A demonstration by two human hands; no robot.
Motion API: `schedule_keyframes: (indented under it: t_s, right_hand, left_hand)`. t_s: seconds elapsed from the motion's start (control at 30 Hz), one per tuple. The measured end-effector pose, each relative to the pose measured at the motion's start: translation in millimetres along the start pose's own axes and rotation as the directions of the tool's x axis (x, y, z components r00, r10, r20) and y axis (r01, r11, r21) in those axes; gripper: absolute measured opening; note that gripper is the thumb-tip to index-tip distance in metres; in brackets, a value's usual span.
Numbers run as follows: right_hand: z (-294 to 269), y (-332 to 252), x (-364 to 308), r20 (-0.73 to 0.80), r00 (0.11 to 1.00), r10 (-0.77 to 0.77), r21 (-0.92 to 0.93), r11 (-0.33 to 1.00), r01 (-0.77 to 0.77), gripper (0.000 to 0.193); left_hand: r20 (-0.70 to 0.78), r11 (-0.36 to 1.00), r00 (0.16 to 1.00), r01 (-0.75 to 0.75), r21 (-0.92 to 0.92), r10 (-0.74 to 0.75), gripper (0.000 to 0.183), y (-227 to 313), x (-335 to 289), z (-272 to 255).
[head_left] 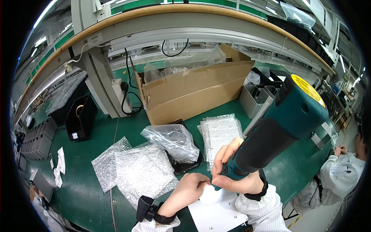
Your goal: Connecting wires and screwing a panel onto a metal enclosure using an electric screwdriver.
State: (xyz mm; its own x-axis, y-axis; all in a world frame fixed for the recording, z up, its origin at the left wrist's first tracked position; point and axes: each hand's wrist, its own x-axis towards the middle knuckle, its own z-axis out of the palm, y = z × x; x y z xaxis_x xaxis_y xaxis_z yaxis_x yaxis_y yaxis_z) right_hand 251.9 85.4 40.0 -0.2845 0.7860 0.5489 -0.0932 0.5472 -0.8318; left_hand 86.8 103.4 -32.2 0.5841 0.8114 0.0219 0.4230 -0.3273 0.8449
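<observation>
My right hand (247, 183) is wrapped round a teal and black power screwdriver (266, 143) with a yellow disc on its end. The tool slants down toward a white plate (218, 217) with small round holes or fasteners, in front of me. Close by the tool's tip, my left hand (190, 190) has its fingers pinched together at the plate's far edge. Whatever those fingers hold is hidden, and so is the very tip of the tool. A black wristwatch-like device (145, 208) is strapped on my left wrist.
Bubble wrap bags (143, 170) lie left, and another stack (221, 133) lies farther off. Between them, a black tray (187, 168) holds a clear plastic bag (172, 140). Behind stands an open cardboard box (197, 92); grey bins (251, 101) are right of it. A person (342, 174) sits at right.
</observation>
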Motion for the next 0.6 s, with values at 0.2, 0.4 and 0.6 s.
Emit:
schedule_keyframes:
  t_s: [0.2,0.4,0.6]
  right_hand:
    - [-0.8,-6.2,7.3,-0.035,0.985,0.169,-0.004,0.986,-0.17,0.034]
    - [0.3,-2.1,-8.3,-0.31,0.951,0.003,0.284,0.955,0.09,0.027]
    - [1.0,-23.6,-16.0,-0.43,0.891,-0.148,0.316,0.899,0.302,0.038]
  left_hand:
    - [-0.19,0.992,0.981,-0.07,-0.102,0.05,0.021,-7.5,0.1,3.1]
    - [-0.085,0.893,0.991,0.055,-0.446,-0.103,0.022,-4.9,0.4,-13.0]
    - [0.003,0.791,0.988,0.123,-0.599,-0.152,0.015,4.7,-2.8,-16.6]
